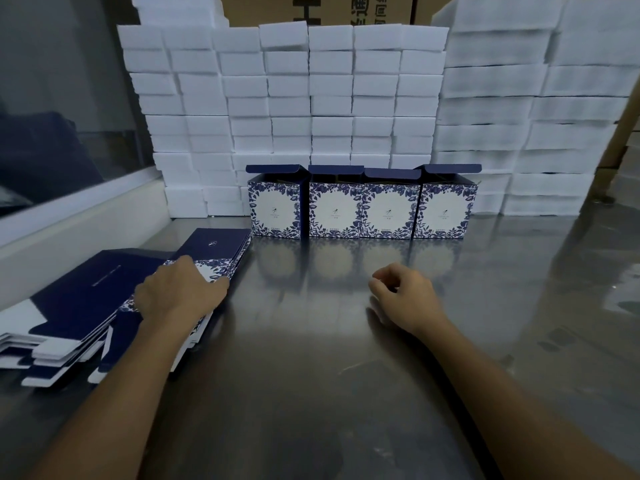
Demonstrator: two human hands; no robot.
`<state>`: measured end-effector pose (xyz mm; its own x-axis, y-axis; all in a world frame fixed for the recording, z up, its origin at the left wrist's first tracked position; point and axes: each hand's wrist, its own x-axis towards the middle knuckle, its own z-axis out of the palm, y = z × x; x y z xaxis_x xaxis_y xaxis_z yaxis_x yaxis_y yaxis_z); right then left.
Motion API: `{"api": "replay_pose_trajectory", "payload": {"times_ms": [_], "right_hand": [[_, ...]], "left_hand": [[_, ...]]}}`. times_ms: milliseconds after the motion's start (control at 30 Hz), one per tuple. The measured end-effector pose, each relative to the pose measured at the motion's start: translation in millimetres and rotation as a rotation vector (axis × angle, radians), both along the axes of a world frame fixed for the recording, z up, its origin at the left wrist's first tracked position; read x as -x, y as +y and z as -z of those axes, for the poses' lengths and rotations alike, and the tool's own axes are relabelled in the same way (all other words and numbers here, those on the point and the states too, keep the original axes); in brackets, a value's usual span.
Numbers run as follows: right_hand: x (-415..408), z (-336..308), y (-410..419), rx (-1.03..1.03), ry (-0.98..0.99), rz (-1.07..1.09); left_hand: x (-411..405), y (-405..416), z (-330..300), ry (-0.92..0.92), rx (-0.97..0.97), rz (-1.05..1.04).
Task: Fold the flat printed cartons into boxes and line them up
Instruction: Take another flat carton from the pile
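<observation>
Four blue-and-white printed paper boxes (360, 209) stand in a row at the back of the shiny steel desk (311, 375), lids up. Left hand (180, 292) lies w/ fingers spread on the pile of flat navy printed cartons (86, 306) at the left; right hand (401, 292) is loosely curled, holding nothing. Step, I think: taking carton no. 5. Next it must lift only the top one.

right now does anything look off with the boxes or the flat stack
Slightly. The leftmost box stands a little apart from the other three, which touch side to side. The flat cartons under the left hand are fanned out rather than squared. No damage shows.
</observation>
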<state>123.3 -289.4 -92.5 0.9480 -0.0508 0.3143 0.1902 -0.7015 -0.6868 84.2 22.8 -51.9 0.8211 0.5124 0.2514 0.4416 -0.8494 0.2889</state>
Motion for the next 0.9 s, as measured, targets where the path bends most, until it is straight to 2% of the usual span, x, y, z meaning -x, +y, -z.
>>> {"api": "replay_pose_trajectory", "payload": {"times_ms": [133, 300, 467, 633, 767, 833, 900], "right_hand": [[0.5, -1.1, -0.3, -0.002, 0.004, -0.013], [1.3, -2.0, -1.4, -0.022, 0.014, -0.012], [2.7, -3.0, -0.2, -0.029, 0.011, -0.017], [6.0, -4.9, 2.3, -0.058, -0.02, -0.033], [12.2, -6.2, 9.1, -0.093, -0.061, -0.106], [16.5, -8.8, 15.1, -0.2, -0.06, -0.177], [23.3, -15.2, 24.3, -0.397, 0.0, -0.287]], "left_hand": [[-2.0, -2.5, -0.4, 0.006, -0.057, 0.005], [-2.1, -3.2, -1.1, -0.09, -0.111, 0.036], [3.2, -15.6, 0.2, -0.063, -0.21, 0.098], [7.9, -37.6, -6.0, -0.28, -0.36, 0.194], [14.9, -56.3, -12.8, -0.653, -0.478, 0.339], [15.9, -69.9, -13.1, -0.829, -0.569, 0.479], [17.6, -89.6, -9.2, -0.886, -0.633, 0.631]]}}
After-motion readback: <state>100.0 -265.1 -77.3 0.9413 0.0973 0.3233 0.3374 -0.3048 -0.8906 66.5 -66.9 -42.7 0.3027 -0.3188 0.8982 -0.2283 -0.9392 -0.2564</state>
